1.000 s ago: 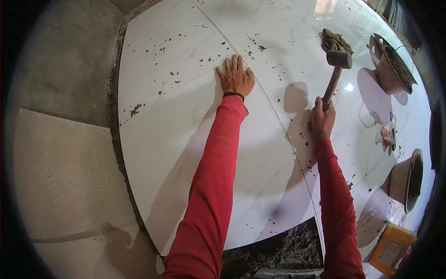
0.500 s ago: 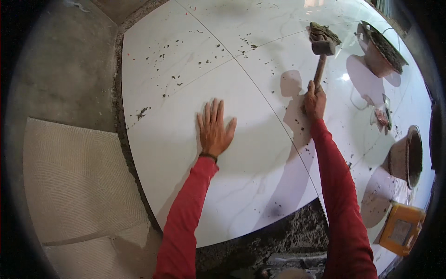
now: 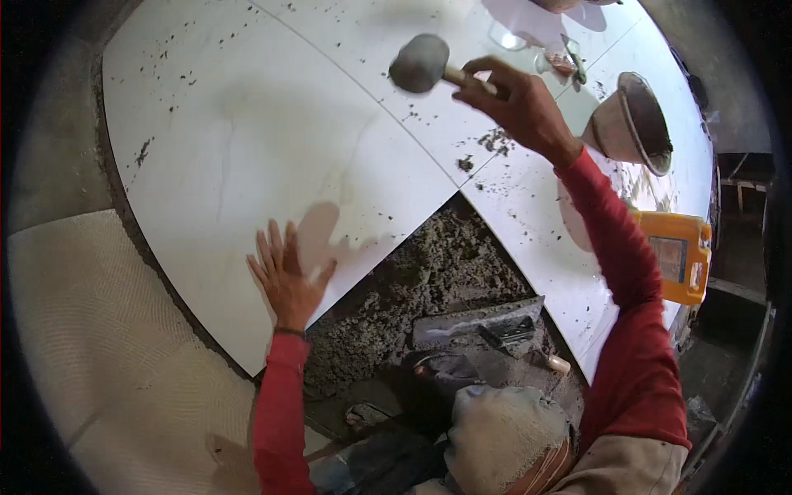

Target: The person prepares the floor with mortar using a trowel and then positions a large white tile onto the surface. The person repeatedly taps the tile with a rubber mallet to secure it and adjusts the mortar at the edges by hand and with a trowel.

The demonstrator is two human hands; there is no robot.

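Note:
My left hand [image 3: 290, 276] lies flat with its fingers spread on a large white floor tile [image 3: 206, 214], close to the tile's near edge. In my right hand [image 3: 524, 103] is the wooden handle of a mallet, gripped up in the air; the dark, blunt mallet head [image 3: 419, 63] points left above the tiles. Past the tile's near edge lies rough grey mortar [image 3: 421, 272]. A flat metal trowel [image 3: 478, 324] rests on that mortar near my knee [image 3: 503, 437], its short wooden grip [image 3: 558, 363] to the right.
A bucket [image 3: 631, 124] stands on the tiles at right, with an orange plastic case [image 3: 676, 256] nearer. Small tools [image 3: 565, 62] lie beyond the bucket. Mortar crumbs [image 3: 495, 140] dot the tiles. Tiles with a ribbed beige surface [image 3: 107, 322] lie at left, across a dark gap.
The view has shifted toward the near side. My left hand has come back to near the tile's near edge. My right hand has drawn the mallet nearer, its head now turned left.

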